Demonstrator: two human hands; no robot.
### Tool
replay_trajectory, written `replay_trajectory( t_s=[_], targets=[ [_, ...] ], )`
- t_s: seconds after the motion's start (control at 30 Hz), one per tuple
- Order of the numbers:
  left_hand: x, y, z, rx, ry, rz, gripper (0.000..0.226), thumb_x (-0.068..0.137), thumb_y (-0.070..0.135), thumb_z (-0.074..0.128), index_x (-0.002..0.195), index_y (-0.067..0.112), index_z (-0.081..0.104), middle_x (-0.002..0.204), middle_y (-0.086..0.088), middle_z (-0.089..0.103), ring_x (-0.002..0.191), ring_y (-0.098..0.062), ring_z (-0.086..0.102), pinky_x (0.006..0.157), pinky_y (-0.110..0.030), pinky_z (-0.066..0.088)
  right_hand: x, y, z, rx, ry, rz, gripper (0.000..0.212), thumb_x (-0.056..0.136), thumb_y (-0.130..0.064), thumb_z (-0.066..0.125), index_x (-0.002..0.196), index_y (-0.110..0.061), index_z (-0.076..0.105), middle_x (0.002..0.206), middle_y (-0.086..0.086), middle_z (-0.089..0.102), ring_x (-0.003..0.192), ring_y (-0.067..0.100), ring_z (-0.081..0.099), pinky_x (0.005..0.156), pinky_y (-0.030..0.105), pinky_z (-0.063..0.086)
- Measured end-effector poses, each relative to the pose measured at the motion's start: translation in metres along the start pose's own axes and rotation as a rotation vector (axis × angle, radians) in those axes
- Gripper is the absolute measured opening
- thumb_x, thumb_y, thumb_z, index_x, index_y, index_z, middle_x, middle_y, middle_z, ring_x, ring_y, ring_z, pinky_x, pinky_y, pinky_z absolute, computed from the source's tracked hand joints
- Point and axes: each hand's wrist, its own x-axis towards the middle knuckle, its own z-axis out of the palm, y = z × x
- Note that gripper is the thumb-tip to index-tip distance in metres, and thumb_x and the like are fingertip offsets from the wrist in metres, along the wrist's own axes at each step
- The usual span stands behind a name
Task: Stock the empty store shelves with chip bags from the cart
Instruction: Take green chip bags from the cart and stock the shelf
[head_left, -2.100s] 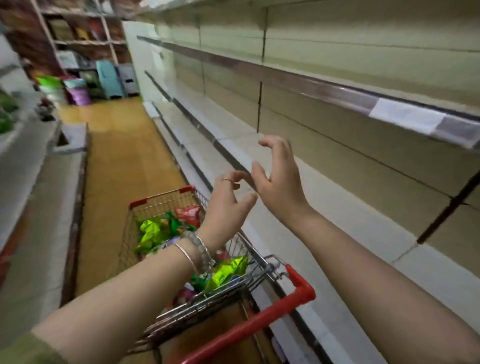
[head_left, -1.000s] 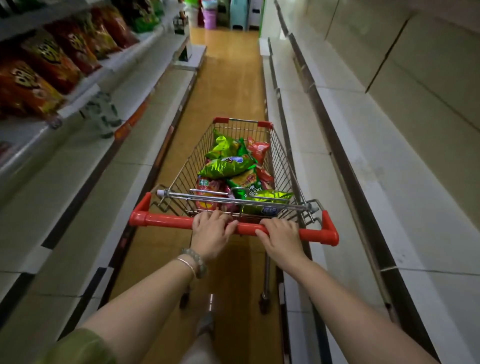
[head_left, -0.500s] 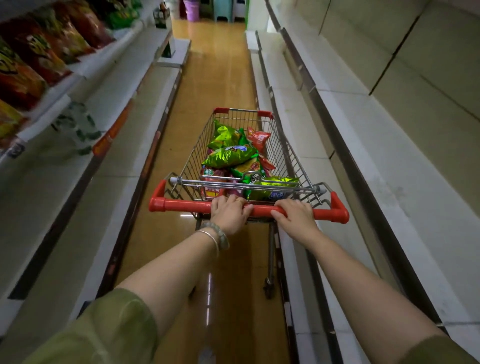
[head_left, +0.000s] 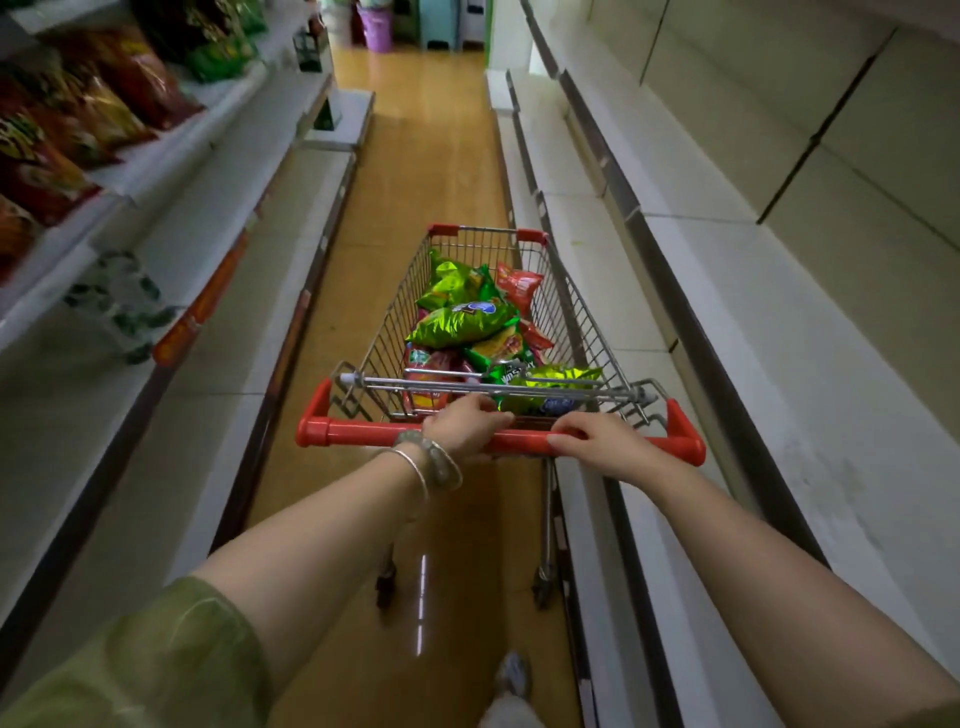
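Both hands are on the red handle (head_left: 363, 432) of the cart (head_left: 587, 322), which sits in the middle of a narrow aisle with a yellowish wood floor (head_left: 415, 171). The left hand (head_left: 464, 423) is wrapped over the bar near its middle, fingers curled down the far side, with 2 bracelets (head_left: 428, 462) on the wrist. The right hand (head_left: 597, 441) is clamped on the bar just to the right of it, knuckles up, so both grips are closed on the handle and not on any bag.

The chip bags (head_left: 462, 325) are all piled in the wire basket, mostly shiny green ones with a few red ones mixed in, 1 green bag lying right up against the near end behind the child-seat bar.

The right shelves (head_left: 779, 332) are bare white boards running the whole aisle, and the cart's right side is close beside their lowest ledge. The left shelves (head_left: 171, 156) have red and green bags (head_left: 98, 114) up on the upper level, lower levels bare. A green sleeve (head_left: 156, 660) shows on the left arm, and a shoe (head_left: 511, 675) peeks in at the bottom
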Motion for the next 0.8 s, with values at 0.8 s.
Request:
replay_trajectory(
  t_s=[0.8],
  targets=[
    [0.190, 0.042, -0.052, -0.155, 0.146, -0.036, 0.023, 0.092, 0.021, 0.056, 0.111, 0.010, 0.062, 0.108, -0.009, 0.066, 0.100, -0.024, 0.063, 0.089, -0.037, 0.052, 0.235, 0.088, -0.002, -0.258, -0.349, 0.349, 0.101, 0.065, -0.030, 0.082, 0.147, -0.030, 0.024, 0.149, 0.012, 0.028, 0.134, 0.034, 0.033, 0.112, 0.041, 0.030]
  ],
)
